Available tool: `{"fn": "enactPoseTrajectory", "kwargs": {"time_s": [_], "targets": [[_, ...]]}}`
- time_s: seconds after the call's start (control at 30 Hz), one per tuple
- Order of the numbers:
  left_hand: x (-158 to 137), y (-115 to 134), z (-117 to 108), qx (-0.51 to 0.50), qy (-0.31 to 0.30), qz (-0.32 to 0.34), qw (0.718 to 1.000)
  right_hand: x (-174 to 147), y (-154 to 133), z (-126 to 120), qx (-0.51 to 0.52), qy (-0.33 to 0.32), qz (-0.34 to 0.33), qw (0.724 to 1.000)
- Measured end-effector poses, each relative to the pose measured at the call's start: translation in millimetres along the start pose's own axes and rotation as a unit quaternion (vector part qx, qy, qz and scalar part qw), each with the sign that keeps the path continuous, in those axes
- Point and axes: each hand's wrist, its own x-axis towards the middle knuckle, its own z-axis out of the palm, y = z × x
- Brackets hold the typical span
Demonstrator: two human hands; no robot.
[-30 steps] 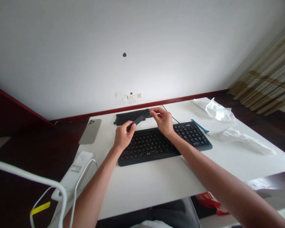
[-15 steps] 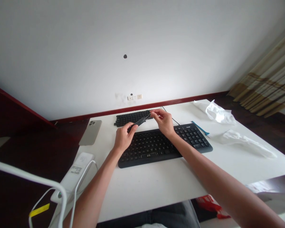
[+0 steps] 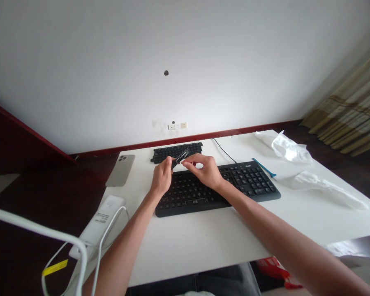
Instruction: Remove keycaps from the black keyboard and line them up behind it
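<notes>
My left hand (image 3: 162,176) is closed around a long black keycap (image 3: 176,162), held tilted above the keyboard. A thin shiny metal wire (image 3: 182,156) lies along the keycap's underside. With thumb and index finger pinched together, my right hand (image 3: 205,169) is at the near end of this wire; the exact contact is too small to see. Below both hands lies a black keyboard (image 3: 249,181) with an outlined bare slot along its front row. Behind it, a block of loose black keycaps (image 3: 163,154) is laid out in rows.
A phone (image 3: 121,170) and a white power strip (image 3: 100,218) with cables lie at the left of the white table (image 3: 179,242). To the right are a blue pry tool (image 3: 265,167) and crumpled white plastic bags (image 3: 291,149). A black cable (image 3: 225,151) runs behind the keyboard.
My right hand has moved left and down, closer to my left hand. The keycap has been turned so that its wire side shows, and the wire now lies nearer to it.
</notes>
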Motion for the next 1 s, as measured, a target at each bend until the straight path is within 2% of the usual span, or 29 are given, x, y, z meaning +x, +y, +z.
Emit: {"fn": "enactPoseTrajectory", "kwargs": {"time_s": [0.17, 0.23, 0.43, 0.6, 0.73, 1.0], "targets": [[-1.9, 11.0, -2.4, 0.012, -0.034, 0.032, 0.999, 2.2, 13.1, 0.2, 0.001, 0.104, 0.031, 0.994], [-2.4, 13.5, -2.5, 0.006, -0.049, 0.046, 0.998, 4.7, 19.9, -1.9, 0.029, 0.118, 0.059, 0.991], [-4.0, 12.3, -0.1, -0.023, -0.066, 0.036, 0.997, 6.5, 28.0, -0.4, 0.163, -0.002, 0.125, 0.979], [-4.6, 8.5, 1.9, -0.06, -0.069, 0.026, 0.995, 3.7, 27.0, 5.6, 0.211, -0.05, 0.134, 0.967], [-4.5, 3.4, 4.2, -0.083, -0.073, 0.014, 0.994, 2.9, 27.1, 7.3, 0.199, -0.065, 0.126, 0.97], [-4.7, -1.0, 7.3, -0.081, -0.068, 0.009, 0.994, 2.7, 27.2, 9.5, 0.173, -0.055, 0.123, 0.976]]}}
